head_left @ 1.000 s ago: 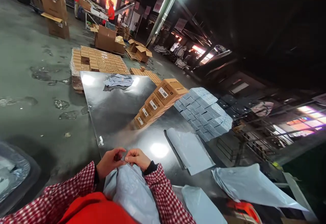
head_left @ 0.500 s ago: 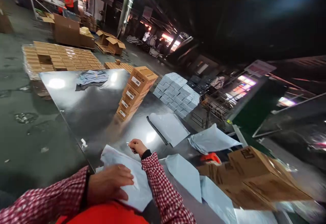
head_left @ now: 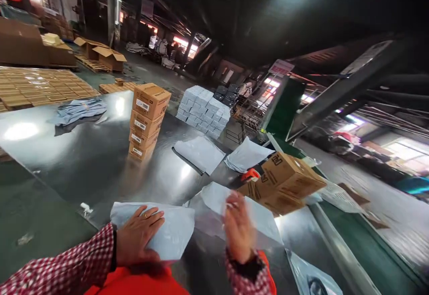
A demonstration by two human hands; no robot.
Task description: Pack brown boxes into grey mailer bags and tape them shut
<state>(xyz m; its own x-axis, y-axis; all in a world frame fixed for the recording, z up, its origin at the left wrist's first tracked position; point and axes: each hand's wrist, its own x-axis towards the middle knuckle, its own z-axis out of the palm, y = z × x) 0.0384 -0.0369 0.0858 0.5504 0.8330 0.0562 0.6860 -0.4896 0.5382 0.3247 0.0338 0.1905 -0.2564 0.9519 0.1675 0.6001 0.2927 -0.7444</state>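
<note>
My left hand [head_left: 139, 234] lies flat on a pale grey-white mailer bag [head_left: 176, 230] at the table's near edge. Its fingers are stretched out over the bag, pressing on its top. My right hand [head_left: 238, 230] is raised to the right, in front of two more pale mailer bags, one of them a flat bag [head_left: 212, 196] lying behind it. Motion smears its fingers; a small whitish spot shows near them, which I cannot make out.
Brown boxes [head_left: 145, 120] stand stacked on the shiny metal table [head_left: 100, 170]. Folded bags [head_left: 78, 111] lie at the far left, more bags [head_left: 201, 152] mid-table. An orange-red tool [head_left: 250, 175] sits by tilted cartons [head_left: 288, 176]. A green conveyor [head_left: 375, 246] runs along the right.
The view has swung right. My right hand has moved from beyond the mailer bag to its right side and is now raised. My left hand stays on the bag, which lies turned differently.
</note>
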